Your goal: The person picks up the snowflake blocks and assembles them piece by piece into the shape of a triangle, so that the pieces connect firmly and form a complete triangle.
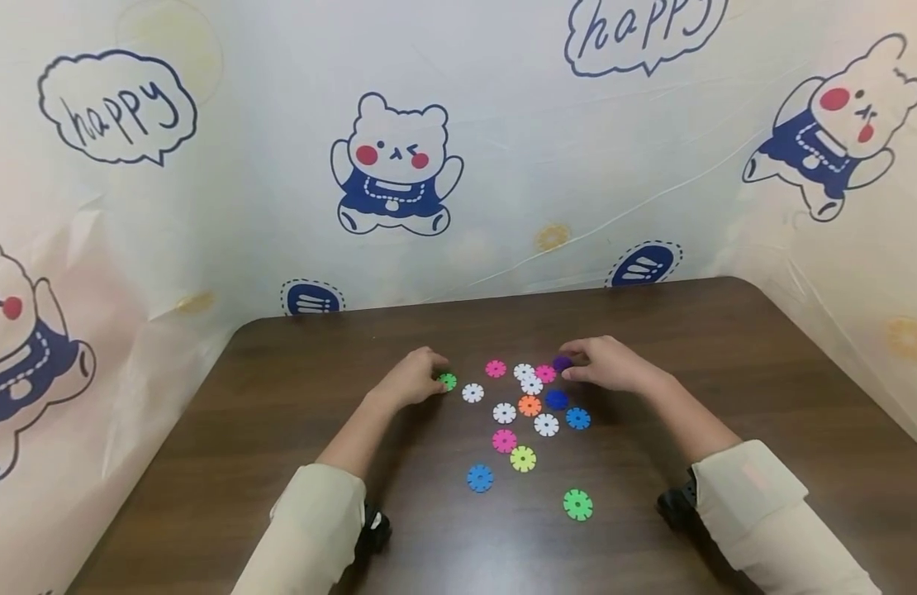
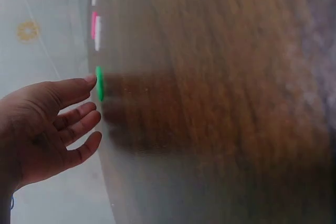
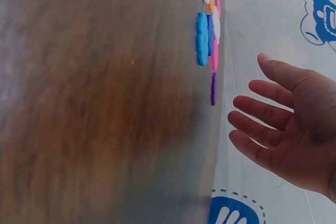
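In the head view my left hand (image 1: 412,377) is at a green notched disc (image 1: 447,381) lying on the table. The left wrist view shows the thumb tip right at the edge of this green disc (image 2: 100,83), the other fingers loosely bent below it. My right hand (image 1: 609,364) is beside a dark purple disc (image 1: 562,364), thumb and forefinger spread on either side of it. Seen from the right wrist, the fingers of this hand (image 3: 286,121) are spread and relaxed, with a gap to the purple disc (image 3: 213,88). Left of the purple disc lies a pink disc (image 1: 545,374).
Several more notched discs lie between the hands, among them a white one (image 1: 472,392), an orange one (image 1: 529,406) and a dark blue one (image 1: 557,400). Nearer the front are a blue disc (image 1: 480,478) and a green disc (image 1: 577,504). A printed curtain (image 1: 488,165) hangs behind the brown table (image 1: 280,463).
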Tool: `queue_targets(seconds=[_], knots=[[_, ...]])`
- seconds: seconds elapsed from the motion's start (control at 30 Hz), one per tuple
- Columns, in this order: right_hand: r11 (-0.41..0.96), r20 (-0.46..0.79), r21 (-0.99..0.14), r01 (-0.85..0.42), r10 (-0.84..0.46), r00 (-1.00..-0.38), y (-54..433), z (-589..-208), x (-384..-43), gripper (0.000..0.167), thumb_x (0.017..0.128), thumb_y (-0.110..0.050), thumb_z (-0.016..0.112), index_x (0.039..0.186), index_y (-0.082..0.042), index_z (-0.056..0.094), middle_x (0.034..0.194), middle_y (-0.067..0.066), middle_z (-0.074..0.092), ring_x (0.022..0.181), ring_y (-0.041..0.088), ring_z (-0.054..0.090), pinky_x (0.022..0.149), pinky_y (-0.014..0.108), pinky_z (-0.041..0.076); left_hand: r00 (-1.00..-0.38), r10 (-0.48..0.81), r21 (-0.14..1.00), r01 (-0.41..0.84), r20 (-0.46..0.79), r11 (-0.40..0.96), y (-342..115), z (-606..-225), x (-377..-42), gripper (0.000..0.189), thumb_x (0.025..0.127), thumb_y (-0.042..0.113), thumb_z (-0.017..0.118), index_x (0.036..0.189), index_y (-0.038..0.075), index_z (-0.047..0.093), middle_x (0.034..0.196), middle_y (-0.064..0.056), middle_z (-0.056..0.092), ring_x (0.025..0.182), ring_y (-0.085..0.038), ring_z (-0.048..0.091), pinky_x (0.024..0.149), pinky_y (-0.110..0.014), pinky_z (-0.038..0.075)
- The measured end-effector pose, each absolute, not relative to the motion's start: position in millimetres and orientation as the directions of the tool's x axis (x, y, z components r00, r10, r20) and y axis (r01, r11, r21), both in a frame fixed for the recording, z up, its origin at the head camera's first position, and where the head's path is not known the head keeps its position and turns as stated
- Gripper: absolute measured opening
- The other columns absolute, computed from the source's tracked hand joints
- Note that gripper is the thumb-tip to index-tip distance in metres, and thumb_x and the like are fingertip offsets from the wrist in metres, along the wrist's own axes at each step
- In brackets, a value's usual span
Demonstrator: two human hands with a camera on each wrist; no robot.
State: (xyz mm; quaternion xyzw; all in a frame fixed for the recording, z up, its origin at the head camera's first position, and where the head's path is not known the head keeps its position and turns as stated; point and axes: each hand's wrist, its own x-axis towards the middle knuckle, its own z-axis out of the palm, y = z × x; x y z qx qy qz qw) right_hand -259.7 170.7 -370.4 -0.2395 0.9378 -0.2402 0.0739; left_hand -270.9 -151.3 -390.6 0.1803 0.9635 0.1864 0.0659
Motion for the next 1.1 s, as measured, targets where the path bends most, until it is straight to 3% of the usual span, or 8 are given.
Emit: queue_targets(seconds=[0.2, 0.33, 0.6, 0.83, 1.1], knots=[[0.782, -0.056, -0.488, -0.387, -0.470, -0.881, 171.1, -377.1, -265.9, 0.041, 0.088, -0.022, 0.064, 0.121, 0.001, 0.057, 0.118, 0.020, 0.059, 0.110, 0.036, 0.053, 0.091, 0.048, 0.043, -0.928, 0.368, 0.341, 0.325, -0.067, 0.882, -148.4, -391.2, -272.1, 0.023, 0.084, 0.010, 0.069, 0.104, 0.000, 0.068, 0.097, -0.008, 0.055, 0.081, -0.016, 0.050, 0.071, -0.028, 0.046], [0.785, -0.060, -0.491, -0.378, -0.464, -0.884, 172.4, -378.5, -268.3, 0.039, 0.088, -0.021, 0.064, 0.120, 0.001, 0.058, 0.118, 0.020, 0.059, 0.110, 0.036, 0.053, 0.091, 0.049, 0.043, -0.933, 0.351, 0.347, 0.305, -0.079, 0.887, -146.2, -389.1, -269.8, 0.018, 0.085, 0.008, 0.067, 0.102, 0.001, 0.066, 0.098, -0.008, 0.055, 0.081, -0.017, 0.051, 0.072, -0.028, 0.046], [0.789, -0.056, -0.490, -0.370, -0.453, -0.890, 170.2, -382.8, -273.5, 0.036, 0.088, -0.019, 0.064, 0.118, 0.001, 0.060, 0.114, 0.018, 0.061, 0.105, 0.034, 0.055, 0.089, 0.048, 0.045, -0.939, 0.333, 0.370, 0.280, -0.087, 0.886, -144.7, -393.5, -269.1, 0.030, 0.086, 0.007, 0.065, 0.114, -0.003, 0.060, 0.107, -0.012, 0.055, 0.090, -0.019, 0.054, 0.081, -0.032, 0.048], [0.798, -0.068, -0.490, -0.350, -0.435, -0.898, 166.0, -384.3, -281.2, 0.034, 0.088, -0.018, 0.064, 0.116, 0.001, 0.061, 0.111, 0.018, 0.062, 0.101, 0.032, 0.057, 0.087, 0.046, 0.046, -0.941, 0.330, 0.388, 0.276, -0.079, 0.880, -144.7, -393.2, -267.2, 0.021, 0.086, 0.006, 0.065, 0.106, -0.002, 0.063, 0.103, -0.011, 0.054, 0.086, -0.019, 0.053, 0.078, -0.031, 0.048], [0.840, -0.092, -0.457, -0.294, -0.374, -0.923, 159.2, -387.5, -287.9, 0.033, 0.085, -0.015, 0.067, 0.113, 0.002, 0.062, 0.106, 0.018, 0.063, 0.094, 0.029, 0.057, 0.084, 0.043, 0.048, -0.938, 0.334, 0.372, 0.279, -0.091, 0.885, -141.3, -394.6, -268.9, 0.033, 0.088, 0.007, 0.063, 0.119, -0.004, 0.057, 0.112, -0.014, 0.054, 0.095, -0.020, 0.052, 0.085, -0.033, 0.046]])
